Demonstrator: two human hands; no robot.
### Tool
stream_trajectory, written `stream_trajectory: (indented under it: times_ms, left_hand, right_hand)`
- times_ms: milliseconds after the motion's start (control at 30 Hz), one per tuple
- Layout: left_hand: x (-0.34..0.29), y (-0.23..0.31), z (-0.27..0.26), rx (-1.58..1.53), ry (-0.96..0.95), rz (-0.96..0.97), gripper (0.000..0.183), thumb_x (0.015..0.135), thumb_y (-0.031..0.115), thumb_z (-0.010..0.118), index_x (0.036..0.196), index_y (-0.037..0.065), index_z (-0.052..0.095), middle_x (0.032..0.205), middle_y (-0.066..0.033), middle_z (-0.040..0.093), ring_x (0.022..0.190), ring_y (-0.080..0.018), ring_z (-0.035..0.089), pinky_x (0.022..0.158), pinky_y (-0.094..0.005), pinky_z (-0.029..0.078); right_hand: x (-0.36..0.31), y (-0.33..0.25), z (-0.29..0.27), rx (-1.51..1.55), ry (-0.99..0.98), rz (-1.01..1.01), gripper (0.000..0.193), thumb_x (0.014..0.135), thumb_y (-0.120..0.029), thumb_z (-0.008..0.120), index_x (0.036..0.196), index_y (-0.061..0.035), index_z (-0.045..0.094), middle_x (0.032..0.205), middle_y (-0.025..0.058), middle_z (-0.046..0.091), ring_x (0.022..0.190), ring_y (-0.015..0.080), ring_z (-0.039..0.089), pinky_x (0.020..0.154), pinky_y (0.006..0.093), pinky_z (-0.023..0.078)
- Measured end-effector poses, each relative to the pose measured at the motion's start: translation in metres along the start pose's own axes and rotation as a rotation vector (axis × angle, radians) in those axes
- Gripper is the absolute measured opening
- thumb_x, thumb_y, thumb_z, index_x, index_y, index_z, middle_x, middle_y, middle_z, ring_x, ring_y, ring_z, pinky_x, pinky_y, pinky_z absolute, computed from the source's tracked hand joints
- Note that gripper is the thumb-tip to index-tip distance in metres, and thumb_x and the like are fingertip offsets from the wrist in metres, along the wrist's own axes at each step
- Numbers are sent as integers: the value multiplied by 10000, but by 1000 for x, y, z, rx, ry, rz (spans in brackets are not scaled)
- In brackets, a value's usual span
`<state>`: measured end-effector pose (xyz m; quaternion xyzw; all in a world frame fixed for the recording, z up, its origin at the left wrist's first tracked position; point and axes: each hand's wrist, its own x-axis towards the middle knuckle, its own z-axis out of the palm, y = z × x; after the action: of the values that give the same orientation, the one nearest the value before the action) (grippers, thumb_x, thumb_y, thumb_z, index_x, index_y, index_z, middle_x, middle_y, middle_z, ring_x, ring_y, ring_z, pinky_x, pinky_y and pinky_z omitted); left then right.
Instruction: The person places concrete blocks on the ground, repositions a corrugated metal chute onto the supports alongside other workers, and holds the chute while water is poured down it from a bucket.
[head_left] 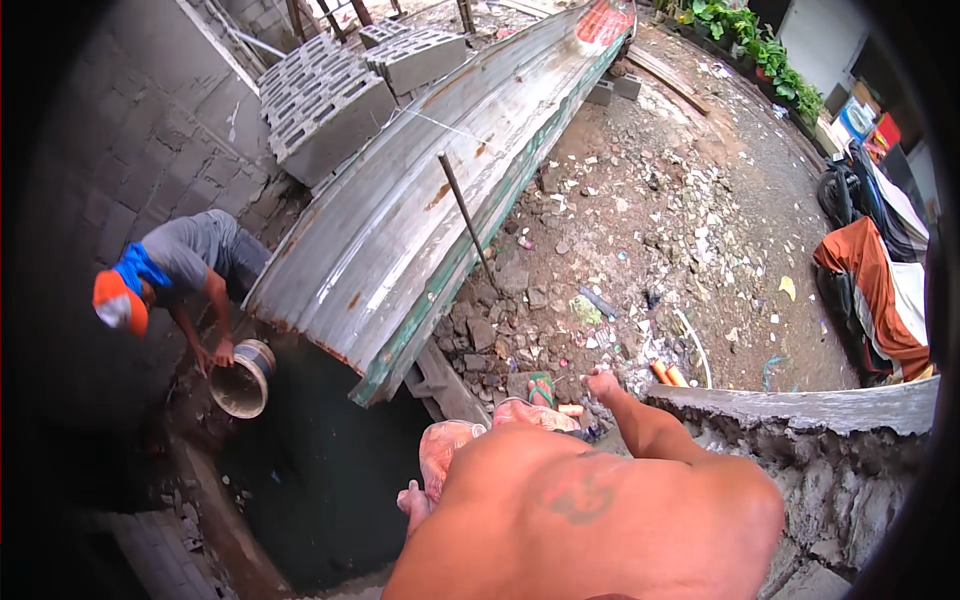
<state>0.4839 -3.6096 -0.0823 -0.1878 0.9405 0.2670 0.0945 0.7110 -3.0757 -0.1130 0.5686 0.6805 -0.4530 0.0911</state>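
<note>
My left hand is beside my left knee, in patterned shorts, at the edge of a pit of dark water. Its fingers look loosely apart, with nothing visible in them. Farther forward, my right hand hangs over the rubble by my right knee. Those fingers are curled together; what they hold, if anything, is too small to name. A green flip-flop shows past the right knee. Across the water, another person in a grey shirt bends over, both hands on a tilted bucket.
A long corrugated metal sheet slants over the pit's far end, with a thin rod upright beside it. Hollow concrete blocks are stacked behind. Broken rubble covers the ground; orange pipe pieces lie near a rough ledge.
</note>
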Motion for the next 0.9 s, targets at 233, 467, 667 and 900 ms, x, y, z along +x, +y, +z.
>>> stream_trajectory:
  times_ms: [233,467,667,900]
  left_hand:
    - [-25,93,-24,-448,-76,-454,312,911,235,656,702,63,500,580,-29,497,448,-150,447,400,-348,357]
    - [5,42,22,74,-219,164,184,732,-43,615,658,61,482,638,11,494,638,-139,499,561,-372,473]
    - [22,50,32,258,-70,192,96,779,37,553,694,30,510,632,-122,538,620,-233,532,658,-448,456]
    - [-1,145,-36,-517,178,-6,437,987,369,532,819,-29,602,730,-74,581,655,-183,536,633,-351,468]
  right_hand:
    - [-22,21,4,68,1,106,357,821,-322,713,1034,-35,702,835,117,690,668,202,622,606,370,512]
    - [-24,18,-30,-24,-97,74,432,851,-366,658,1104,-16,676,870,127,693,648,234,630,546,389,502]
    - [1,29,-31,338,-41,217,380,829,-229,704,1160,-84,589,712,39,561,516,142,467,442,335,370]
    - [32,29,-14,-203,-92,-48,298,858,-352,649,976,-79,645,738,51,618,632,184,587,503,386,466]
